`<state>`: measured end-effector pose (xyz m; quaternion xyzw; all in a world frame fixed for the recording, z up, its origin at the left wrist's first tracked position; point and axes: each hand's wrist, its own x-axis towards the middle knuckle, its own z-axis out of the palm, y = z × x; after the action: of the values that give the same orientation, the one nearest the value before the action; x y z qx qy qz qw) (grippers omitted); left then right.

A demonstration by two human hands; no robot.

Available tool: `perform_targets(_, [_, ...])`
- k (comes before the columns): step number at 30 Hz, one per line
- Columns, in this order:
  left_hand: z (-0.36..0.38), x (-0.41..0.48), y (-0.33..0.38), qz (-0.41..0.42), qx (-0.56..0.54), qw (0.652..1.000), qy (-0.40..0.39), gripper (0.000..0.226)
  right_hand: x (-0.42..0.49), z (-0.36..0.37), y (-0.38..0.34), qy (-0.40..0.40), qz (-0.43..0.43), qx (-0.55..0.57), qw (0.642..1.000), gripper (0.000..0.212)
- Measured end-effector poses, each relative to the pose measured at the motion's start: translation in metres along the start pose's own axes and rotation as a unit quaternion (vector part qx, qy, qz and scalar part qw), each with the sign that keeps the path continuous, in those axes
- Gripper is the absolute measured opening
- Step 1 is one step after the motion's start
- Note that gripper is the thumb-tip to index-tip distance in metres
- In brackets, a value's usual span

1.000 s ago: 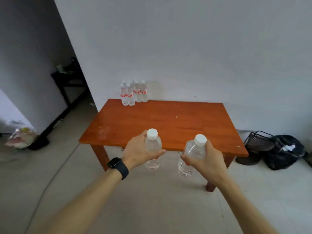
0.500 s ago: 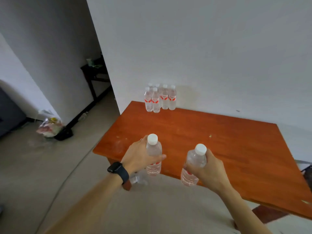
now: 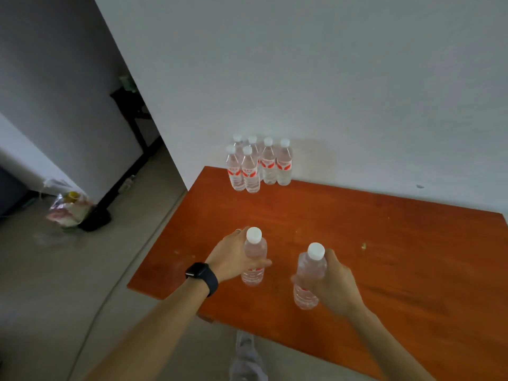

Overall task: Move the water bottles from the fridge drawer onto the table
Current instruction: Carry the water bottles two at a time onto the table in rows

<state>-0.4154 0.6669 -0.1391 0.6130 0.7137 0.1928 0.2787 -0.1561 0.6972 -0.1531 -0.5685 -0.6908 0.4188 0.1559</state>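
My left hand [image 3: 231, 257] grips a clear water bottle [image 3: 254, 257] with a white cap and red label, held upright over the near left part of the orange wooden table [image 3: 384, 243]. My right hand [image 3: 334, 284] grips a second bottle [image 3: 309, 279] of the same kind, tilted slightly, over the table to the right of the first. Several more bottles [image 3: 258, 166] stand in a cluster at the table's far left corner against the white wall. Whether either held bottle touches the tabletop I cannot tell. The fridge drawer is out of view.
A white wall [image 3: 330, 78] backs the table. On the floor at left lie a plastic bag [image 3: 68, 210] and a dark stand base [image 3: 96, 218]. A dark side table [image 3: 132, 105] stands in the passage behind. A black watch [image 3: 202, 276] is on my left wrist.
I have come closer to the table. Both hands with their bottles have moved forward from over the floor at the table's edge to above the tabletop.
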Motion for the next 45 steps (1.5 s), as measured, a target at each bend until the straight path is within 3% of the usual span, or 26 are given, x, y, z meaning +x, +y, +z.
perform_targets(4, [-0.013, 0.072, -0.019, 0.009, 0.001, 1.000, -0.007, 0.082, 0.067, 0.015, -0.001, -0.004, 0.004, -0.042, 0.999, 0.076])
perform_targets(8, [-0.027, 0.149, -0.030, 0.045, 0.001, 0.999, -0.008, 0.078, 0.131, 0.025, -0.017, 0.031, 0.033, -0.029, 0.999, 0.072])
perform_targets(12, [-0.039, 0.225, -0.037, 0.106, -0.012, 0.994, 0.018, 0.076, 0.200, 0.032, -0.038, 0.064, 0.050, 0.003, 0.997, 0.088])
perform_targets(15, [-0.043, 0.273, -0.046, 0.155, 0.079, 0.984, 0.048, 0.075, 0.247, 0.036, -0.049, 0.094, 0.068, 0.025, 0.993, 0.091])
perform_targets(18, [-0.047, 0.310, -0.054, 0.232, 0.228, 0.932, 0.157, 0.074, 0.288, 0.039, -0.058, 0.117, 0.076, 0.035, 0.990, 0.090])
perform_targets(21, [-0.050, 0.333, -0.061, 0.243, 0.254, 0.915, 0.199, 0.079, 0.322, 0.041, -0.064, 0.130, 0.058, 0.027, 0.989, 0.087])
perform_targets(26, [-0.050, 0.354, -0.065, 0.219, 0.271, 0.924, 0.158, 0.085, 0.361, 0.047, -0.071, 0.125, 0.027, 0.023, 0.991, 0.077])
perform_targets(29, [-0.052, 0.359, -0.070, 0.198, 0.290, 0.926, 0.139, 0.085, 0.367, 0.048, -0.066, 0.120, 0.016, 0.036, 0.992, 0.082])
perform_targets(33, [-0.057, 0.362, -0.074, 0.201, 0.326, 0.918, 0.098, 0.092, 0.363, 0.046, -0.040, 0.106, 0.061, 0.093, 0.988, 0.107])
perform_targets(36, [-0.063, 0.362, -0.075, 0.226, 0.328, 0.914, 0.079, 0.085, 0.356, 0.052, -0.015, 0.044, 0.123, 0.097, 0.987, 0.122])
perform_targets(40, [-0.075, 0.365, -0.076, 0.230, 0.326, 0.916, 0.038, 0.072, 0.358, 0.074, -0.003, 0.011, 0.150, 0.103, 0.983, 0.107])
perform_targets(45, [-0.074, 0.366, -0.074, 0.221, 0.325, 0.919, 0.046, 0.067, 0.368, 0.098, -0.012, 0.084, 0.136, 0.112, 0.981, 0.080])
